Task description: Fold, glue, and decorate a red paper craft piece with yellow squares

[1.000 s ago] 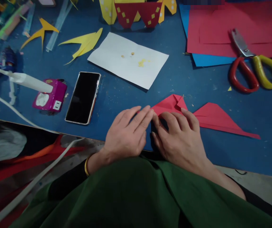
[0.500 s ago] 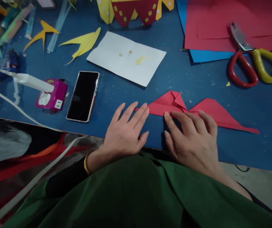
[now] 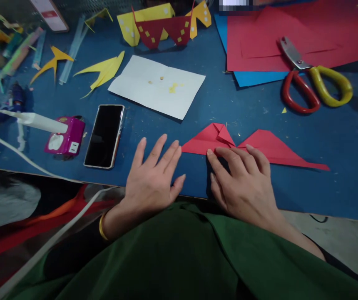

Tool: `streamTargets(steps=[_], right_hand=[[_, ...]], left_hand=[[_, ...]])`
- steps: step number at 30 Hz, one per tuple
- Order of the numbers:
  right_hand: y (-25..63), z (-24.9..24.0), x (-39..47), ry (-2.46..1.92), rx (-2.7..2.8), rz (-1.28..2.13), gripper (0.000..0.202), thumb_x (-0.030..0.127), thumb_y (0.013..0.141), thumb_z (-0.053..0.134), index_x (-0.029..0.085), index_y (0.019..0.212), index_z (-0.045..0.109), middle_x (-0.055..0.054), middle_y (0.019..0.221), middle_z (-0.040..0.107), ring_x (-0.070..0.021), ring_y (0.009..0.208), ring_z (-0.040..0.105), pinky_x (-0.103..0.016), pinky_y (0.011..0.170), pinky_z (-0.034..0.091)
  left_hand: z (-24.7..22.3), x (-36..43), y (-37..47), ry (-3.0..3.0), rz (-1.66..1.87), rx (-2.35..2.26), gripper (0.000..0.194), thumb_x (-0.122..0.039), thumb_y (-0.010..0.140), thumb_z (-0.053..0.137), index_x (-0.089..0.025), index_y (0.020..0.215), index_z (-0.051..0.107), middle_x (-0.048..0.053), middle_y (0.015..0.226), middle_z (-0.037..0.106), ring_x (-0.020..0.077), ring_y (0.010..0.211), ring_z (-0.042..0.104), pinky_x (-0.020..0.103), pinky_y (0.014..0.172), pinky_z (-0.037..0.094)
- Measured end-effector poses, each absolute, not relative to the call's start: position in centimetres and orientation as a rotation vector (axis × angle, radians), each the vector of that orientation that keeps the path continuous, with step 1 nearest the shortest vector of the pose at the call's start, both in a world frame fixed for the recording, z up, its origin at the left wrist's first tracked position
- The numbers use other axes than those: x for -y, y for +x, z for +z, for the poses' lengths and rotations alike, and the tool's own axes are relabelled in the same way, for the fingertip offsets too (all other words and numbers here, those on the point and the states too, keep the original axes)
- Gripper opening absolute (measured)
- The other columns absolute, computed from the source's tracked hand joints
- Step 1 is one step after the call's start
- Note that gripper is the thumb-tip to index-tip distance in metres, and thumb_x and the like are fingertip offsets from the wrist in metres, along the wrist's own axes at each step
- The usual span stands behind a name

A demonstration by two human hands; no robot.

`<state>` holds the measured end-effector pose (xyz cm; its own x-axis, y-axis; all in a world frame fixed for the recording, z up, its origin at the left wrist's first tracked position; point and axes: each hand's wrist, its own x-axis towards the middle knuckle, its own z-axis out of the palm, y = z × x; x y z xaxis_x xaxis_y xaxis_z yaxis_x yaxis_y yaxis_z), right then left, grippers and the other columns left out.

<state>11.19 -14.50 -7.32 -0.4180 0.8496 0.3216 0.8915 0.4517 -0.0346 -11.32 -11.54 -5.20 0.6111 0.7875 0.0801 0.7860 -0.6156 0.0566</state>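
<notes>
The blue bench bears a folded red paper, at twelve o'clock from the right hand, which rests curved, grip loosely spread, fingertips on its near edge. The left hand lies palm down, grip spread wide, fingertips by the paper's nine-o'clock tip; a phone sits at its ten o'clock.

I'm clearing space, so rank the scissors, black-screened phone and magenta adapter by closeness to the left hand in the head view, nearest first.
From the left hand:
1. Black-screened phone, to its left.
2. Magenta adapter, left of the phone.
3. Scissors, over on the right.
</notes>
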Motion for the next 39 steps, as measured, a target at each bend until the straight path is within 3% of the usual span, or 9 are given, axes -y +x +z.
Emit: streamTargets(steps=[2,7,11,14,27,39], right_hand=[[11.1,-7.4,14.5,-1.491,2.418,-0.211,0.045,0.027,0.094,0.056,0.009,0.135,0.061,-0.018,0.13,0.066,-0.0301,0.115,0.058,-0.051,0.109,0.039],[10.9,-7.5,14.4,-1.489,2.415,-0.247,0.045,0.028,0.094,0.056,0.007,0.133,0.062,-0.018,0.129,0.067,-0.0302,0.114,0.058,-0.051,0.109,0.038],[11.0,-7.4,14.6,-1.456,2.382,-0.27,0.045,0.028,0.095,0.057,0.006,0.133,0.062,-0.016,0.128,0.069,-0.0285,0.113,0.06,-0.049,0.111,0.037],[11.3,-7.4,14.9,-1.428,2.329,-0.287,0.046,0.027,0.095,0.058,0.005,0.136,0.06,-0.013,0.126,0.072,-0.026,0.112,0.061,-0.046,0.111,0.037],[14.7,-7.1,16.9,-1.597,2.322,-0.373,0.048,0.027,0.097,0.054,0.0,0.136,0.056,-0.017,0.12,0.075,-0.028,0.114,0.069,-0.047,0.113,0.037],[21.2,-7.7,19.5,-1.951,2.243,-0.564,0.05,0.025,0.098,0.049,0.0,0.14,0.052,-0.019,0.115,0.075,-0.0324,0.117,0.067,-0.054,0.116,0.032]], left_hand=[[-5.2,11.8,-12.1,2.799,0.171,-1.426,0.056,-0.038,0.097,0.051,-0.025,0.15,0.041,0.008,0.153,0.052,0.0375,0.147,0.04,0.069,0.119,0.025],[-5.8,12.1,-11.3,2.864,0.287,-1.412,0.063,-0.038,0.097,0.051,-0.006,0.15,0.041,0.018,0.157,0.045,0.0384,0.148,0.037,0.061,0.121,0.028],[-6.6,11.5,-9.3,2.853,0.267,-1.074,0.061,-0.039,0.1,0.048,-0.004,0.15,0.042,0.018,0.16,0.04,0.0315,0.151,0.034,0.048,0.122,0.034],[-7.0,11.2,-8.7,2.848,0.274,-1.004,0.064,-0.044,0.101,0.046,-0.002,0.149,0.044,0.019,0.158,0.043,0.0313,0.15,0.036,0.047,0.121,0.036],[-7.0,10.7,-8.7,2.913,0.302,-0.999,0.064,-0.047,0.102,0.045,0.002,0.144,0.049,0.021,0.152,0.05,0.0345,0.143,0.046,0.048,0.117,0.042],[-7.2,11.1,-8.7,2.901,0.284,-1.066,0.066,-0.05,0.103,0.04,-0.002,0.149,0.044,0.019,0.156,0.046,0.0325,0.148,0.04,0.048,0.12,0.037]])
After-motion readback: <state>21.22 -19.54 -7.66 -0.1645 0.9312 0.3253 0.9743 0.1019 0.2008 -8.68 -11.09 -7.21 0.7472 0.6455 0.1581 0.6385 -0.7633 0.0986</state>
